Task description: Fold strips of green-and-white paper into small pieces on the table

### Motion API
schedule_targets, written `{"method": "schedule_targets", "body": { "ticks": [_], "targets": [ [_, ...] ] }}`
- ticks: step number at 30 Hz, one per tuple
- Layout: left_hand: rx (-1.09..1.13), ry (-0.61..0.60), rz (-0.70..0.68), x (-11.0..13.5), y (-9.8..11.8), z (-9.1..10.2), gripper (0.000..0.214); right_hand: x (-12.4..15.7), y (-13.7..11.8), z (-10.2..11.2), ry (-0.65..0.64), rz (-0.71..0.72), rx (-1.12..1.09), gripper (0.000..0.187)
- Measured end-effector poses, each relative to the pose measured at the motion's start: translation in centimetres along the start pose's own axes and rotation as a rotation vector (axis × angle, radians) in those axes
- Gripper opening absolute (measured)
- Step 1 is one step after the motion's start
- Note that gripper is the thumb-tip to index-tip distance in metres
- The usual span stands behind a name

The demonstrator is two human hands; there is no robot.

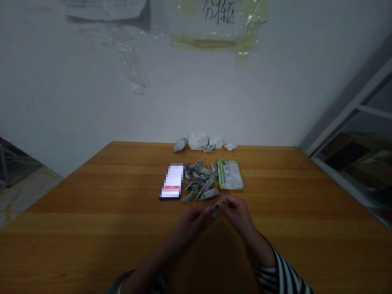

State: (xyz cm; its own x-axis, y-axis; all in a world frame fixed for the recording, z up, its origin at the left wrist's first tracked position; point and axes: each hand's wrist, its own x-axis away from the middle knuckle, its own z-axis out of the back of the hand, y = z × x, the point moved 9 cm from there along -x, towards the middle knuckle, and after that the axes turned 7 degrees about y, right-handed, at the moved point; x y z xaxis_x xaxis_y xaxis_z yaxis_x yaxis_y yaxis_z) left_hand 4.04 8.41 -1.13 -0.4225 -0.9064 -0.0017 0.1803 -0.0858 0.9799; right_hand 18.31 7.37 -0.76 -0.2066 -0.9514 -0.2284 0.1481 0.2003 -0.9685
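Note:
My left hand [188,223] and my right hand [237,214] meet in front of me, pinching a small folded piece of printed paper [215,210] between their fingertips. Just beyond them lies a heap of similar pointed paper folds [200,180], printed grey-green and white. To its right rests a flat green-and-white printed sheet [230,174]. A smartphone [172,181] with a lit, blurred screen lies to its left. Neither hand touches these.
The wooden table [92,196] ends at a white wall, where larger white folded paper forms [198,141] and a small printed fold [180,145] stand along the far edge. A striped sleeve covers my right forearm. A white-framed window or shelf [346,122] stands at the right.

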Motion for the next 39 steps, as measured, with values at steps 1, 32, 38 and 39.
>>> {"method": "schedule_targets", "body": {
  "ticks": [1,32,38,39],
  "targets": [
    [0.023,-0.044,0.027,0.0,0.0,-0.3,0.039,-0.1,-0.3,0.0,-0.027,0.017,0.014,0.01],
    [0.325,0.187,0.056,-0.5,-1.1,1.8,0.032,1.8,-1.0,-1.6,0.046,0.182,0.05,0.034],
    [0.603,0.128,0.218,-0.6,-3.0,1.0,0.04,0.9,-0.6,-1.3,0.05,0.086,-0.099,0.026],
    [0.642,0.119,0.232,-0.6,-3.0,1.0,0.042,0.8,-0.7,-1.4,0.028,0.081,-0.108,0.025]
  ]
}}
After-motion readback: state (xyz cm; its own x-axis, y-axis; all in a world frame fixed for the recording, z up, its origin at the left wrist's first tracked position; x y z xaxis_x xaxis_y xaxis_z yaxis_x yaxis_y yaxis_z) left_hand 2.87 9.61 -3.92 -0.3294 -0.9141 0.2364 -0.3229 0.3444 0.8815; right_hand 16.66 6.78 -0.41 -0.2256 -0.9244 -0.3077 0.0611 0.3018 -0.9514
